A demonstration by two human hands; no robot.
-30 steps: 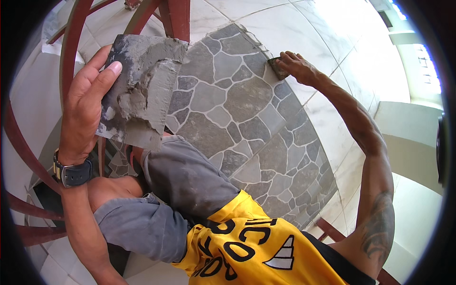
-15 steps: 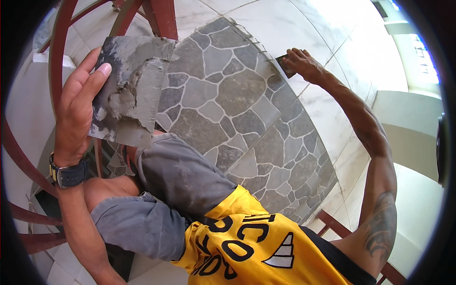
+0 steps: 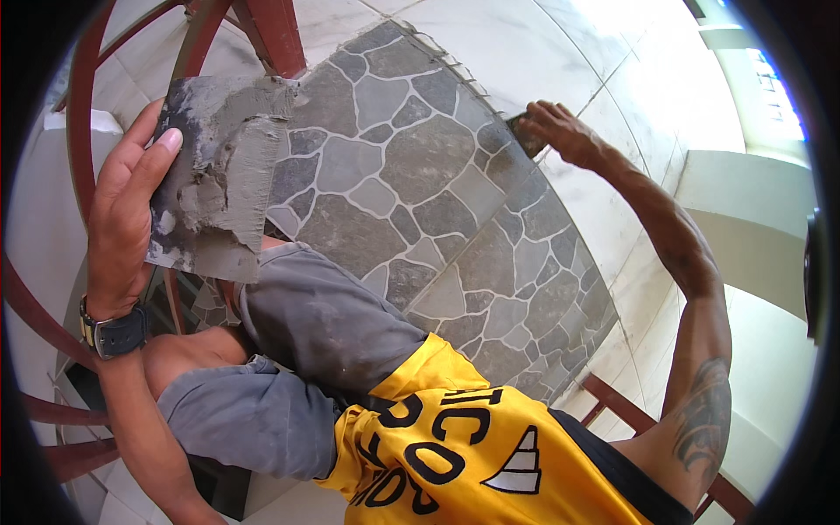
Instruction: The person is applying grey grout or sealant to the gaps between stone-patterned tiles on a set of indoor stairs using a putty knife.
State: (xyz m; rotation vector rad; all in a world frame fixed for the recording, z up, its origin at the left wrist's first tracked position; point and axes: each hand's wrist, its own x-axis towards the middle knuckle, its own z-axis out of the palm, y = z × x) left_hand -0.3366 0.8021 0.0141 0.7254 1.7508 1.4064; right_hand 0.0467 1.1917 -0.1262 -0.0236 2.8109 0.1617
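Observation:
My left hand (image 3: 122, 206) grips a dark flat mortar board (image 3: 166, 210) by its left edge, thumb on top. Wet grey mortar (image 3: 232, 166) lies spread and lumped over the board. At the upper right, my right hand (image 3: 564, 133) is closed around a small dark flat scraper (image 3: 526, 138), its lower part hidden by the fingers. The scraper sits against the joint where the grey stone-patterned tile (image 3: 437, 162) meets the white marbled tile (image 3: 499, 52). A rough mortar line (image 3: 437, 54) runs along the far part of this joint.
Dark red metal railing bars (image 3: 83, 131) stand at the left, with a red post (image 3: 276, 39) near the tile's far corner. Another red rail (image 3: 617, 402) is at the lower right. A pale wall ledge (image 3: 735, 192) lies beyond my right arm. My bent knees are beside the tile.
My right hand and the scraper have moved a little nearer along the joint, and the blade now overlaps the patterned tile's edge. The mortar board sits slightly farther left and lower in view.

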